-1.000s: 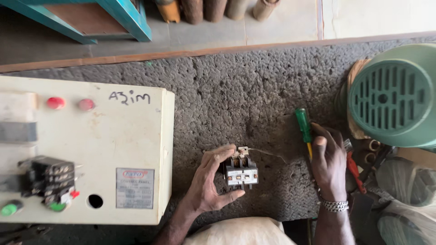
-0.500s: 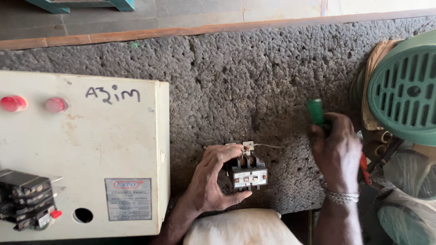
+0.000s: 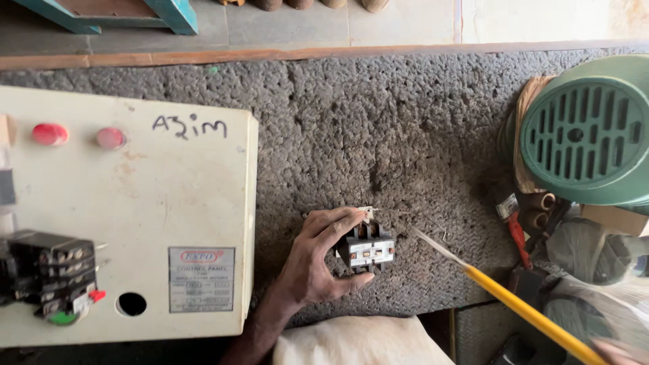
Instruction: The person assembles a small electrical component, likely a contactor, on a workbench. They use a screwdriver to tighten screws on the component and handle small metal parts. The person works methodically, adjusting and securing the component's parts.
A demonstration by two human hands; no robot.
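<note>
Head view, left hand (image 3: 314, 263) half-curled gripping black contactor (image 3: 366, 249), yellow screwdriver (image 3: 514, 304) tip beside it

Cream metal control box (image 3: 176, 203), left half of the frame, lying face up: two red round buttons (image 3: 51, 134) at its upper left, a handwritten mark near its top edge, a printed label plate (image 3: 201, 279) and a round hole (image 3: 131, 304) near its lower edge. Black block of electrical parts (image 3: 51, 270) at the box's lower left, with a small red tab and a green piece. Rough dark stone slab (image 3: 405, 122) across the middle. Green ribbed motor cover (image 3: 588, 132), right edge. Teal wooden frame (image 3: 162, 10), upper left corner. Pale cloth (image 3: 358, 345), bottom centre. Clear plastic wrap (image 3: 588, 250), lower right.
</note>
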